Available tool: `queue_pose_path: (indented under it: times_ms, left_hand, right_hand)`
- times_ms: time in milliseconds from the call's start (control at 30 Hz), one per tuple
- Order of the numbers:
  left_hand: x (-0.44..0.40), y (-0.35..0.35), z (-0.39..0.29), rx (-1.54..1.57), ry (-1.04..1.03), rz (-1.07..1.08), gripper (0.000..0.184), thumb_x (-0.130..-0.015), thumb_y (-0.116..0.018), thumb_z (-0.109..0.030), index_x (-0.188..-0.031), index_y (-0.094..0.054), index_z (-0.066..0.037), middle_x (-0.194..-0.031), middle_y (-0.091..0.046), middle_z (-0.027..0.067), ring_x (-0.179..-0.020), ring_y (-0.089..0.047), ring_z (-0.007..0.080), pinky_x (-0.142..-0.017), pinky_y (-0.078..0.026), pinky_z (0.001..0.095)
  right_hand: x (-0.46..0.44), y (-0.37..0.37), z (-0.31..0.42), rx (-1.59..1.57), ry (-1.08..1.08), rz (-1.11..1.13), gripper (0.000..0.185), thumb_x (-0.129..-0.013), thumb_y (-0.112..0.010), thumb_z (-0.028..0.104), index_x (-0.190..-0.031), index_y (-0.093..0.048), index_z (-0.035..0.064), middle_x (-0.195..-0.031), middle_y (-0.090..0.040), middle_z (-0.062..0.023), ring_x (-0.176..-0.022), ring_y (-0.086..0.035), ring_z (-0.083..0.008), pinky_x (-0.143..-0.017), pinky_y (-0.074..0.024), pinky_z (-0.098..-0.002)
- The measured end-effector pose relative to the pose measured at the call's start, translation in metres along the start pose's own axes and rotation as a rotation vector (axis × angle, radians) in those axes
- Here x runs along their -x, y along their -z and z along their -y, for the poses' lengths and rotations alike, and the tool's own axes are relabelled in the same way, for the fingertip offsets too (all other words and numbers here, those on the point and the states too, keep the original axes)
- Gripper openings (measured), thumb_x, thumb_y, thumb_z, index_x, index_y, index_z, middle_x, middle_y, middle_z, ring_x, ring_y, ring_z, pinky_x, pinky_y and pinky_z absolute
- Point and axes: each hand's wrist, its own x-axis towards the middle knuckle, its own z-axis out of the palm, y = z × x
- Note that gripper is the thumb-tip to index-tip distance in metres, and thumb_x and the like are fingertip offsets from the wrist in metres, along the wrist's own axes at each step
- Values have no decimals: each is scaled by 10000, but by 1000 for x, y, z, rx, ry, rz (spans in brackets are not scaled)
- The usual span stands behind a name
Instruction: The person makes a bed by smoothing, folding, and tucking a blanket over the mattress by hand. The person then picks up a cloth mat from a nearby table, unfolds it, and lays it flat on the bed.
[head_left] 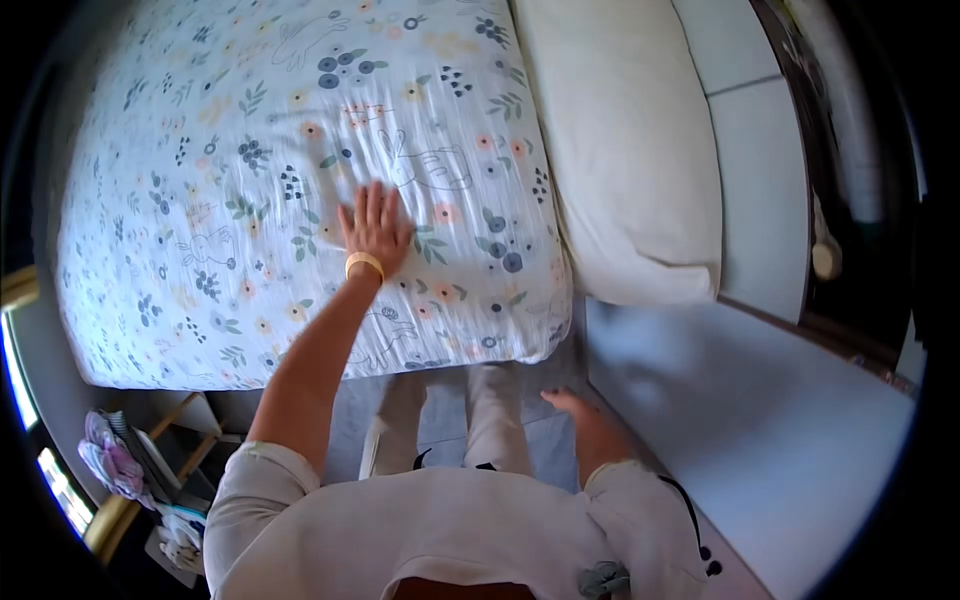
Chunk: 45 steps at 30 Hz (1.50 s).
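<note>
My left hand point(376, 236) lies flat on a white fitted sheet point(300, 290) printed with rabbits, flowers and blue berries, which covers the mattress. Its fingers are spread and point away from me; a yellow band point(364, 265) circles the wrist. Around the hand the cloth shows slight creases. Down by my right side, off the bed, hangs my right hand point(570, 402), touching nothing that I can see. Its fingers are partly hidden and small in view. A cream pillow point(630, 150) rests against the sheet's right edge.
Right of the pillow stands a pale headboard panel point(760, 170), with a dark shelf beyond it. A flat white surface point(740, 400) extends at lower right. At lower left, folded clothes point(112, 455) sit by a wooden rack point(190, 430). Grey floor point(440, 425) shows around my legs.
</note>
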Motion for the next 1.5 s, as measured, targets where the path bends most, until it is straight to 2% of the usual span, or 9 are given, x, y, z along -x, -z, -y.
queue_pose_path:
  times_ms: [133,267,467,533,700,1000,1200,1300,1500]
  left_hand:
    - [138,0,-23,111,-209,140,636,-843,-513,-395,-1400,-316,-161,-1484,-214,121,-1380,-128,353,-1053,-69,630]
    - [224,6,-44,63,-310,447,654,-817,-567,-423,-1396,-324,-240,-1502,-162,82,-1389,-91,334,-1041,-94,653]
    - [256,5,-81,92,-236,382,728,-750,-632,-406,-1387,-339,-212,-1491,-183,81,-1382,-124,326,-1038,-117,642]
    - [255,15,-89,99,-182,422,732,-747,-635,-393,-1385,-341,-189,-1483,-203,90,-1369,-170,326,-1036,-153,617]
    - [282,23,-88,160,-65,416,731,-761,-625,-380,-1395,-320,-182,-1459,-257,96,-1335,-260,298,-1020,-226,572]
    - [344,19,-74,182,70,629,726,-796,-609,-377,-1417,-272,-207,-1442,-289,95,-1310,-314,284,-1028,-233,567]
    - [354,37,-77,284,212,786,738,-800,-620,-320,-1427,-248,-210,-1395,-356,102,-1261,-395,269,-1031,-253,537]
    - [360,38,-76,346,289,906,711,-809,-604,-315,-1424,-262,-208,-1341,-429,102,-1203,-466,267,-1017,-297,498]
    - [386,59,-70,406,544,909,578,-816,-542,-374,-1349,-393,-208,-1213,-554,106,-1074,-565,304,-902,-440,433]
  right_hand:
    - [41,-14,29,-307,-130,-359,400,-914,-456,321,-1176,-541,30,-1209,-541,-177,-1104,-513,-344,-913,-424,-396]
    - [40,116,136,-617,637,-951,303,-886,-544,152,-1136,-530,-19,-1062,-568,-220,-1018,-532,-367,-844,-436,-389]
    - [-1,232,241,-771,758,-587,610,-869,-505,459,-1246,-467,-19,-1221,-514,-236,-1126,-492,-364,-940,-391,-399]
    - [-26,244,240,-584,507,-321,699,-858,-474,533,-1286,-434,-18,-1248,-499,-240,-1148,-484,-356,-960,-379,-380]
    - [-32,223,215,-1273,312,-134,504,-937,-433,323,-1291,-423,-35,-1347,-415,-217,-1253,-388,-310,-1045,-308,-383]
    - [-87,121,64,-526,-54,-124,461,-953,-411,281,-1270,-434,-53,-1298,-458,-233,-1198,-448,-326,-1017,-347,-378]
    - [14,165,149,-473,840,-844,540,-954,-409,364,-1275,-415,-70,-1231,-508,-246,-1138,-492,-366,-981,-375,-385]
    - [-20,154,158,-554,704,-343,583,-935,-435,402,-1303,-394,-48,-1278,-471,-234,-1208,-428,-362,-1015,-336,-410]
    - [42,178,164,300,716,-1010,680,-855,-531,398,-1380,-316,24,-1431,-275,-229,-1224,-411,-388,-1002,-341,-451]
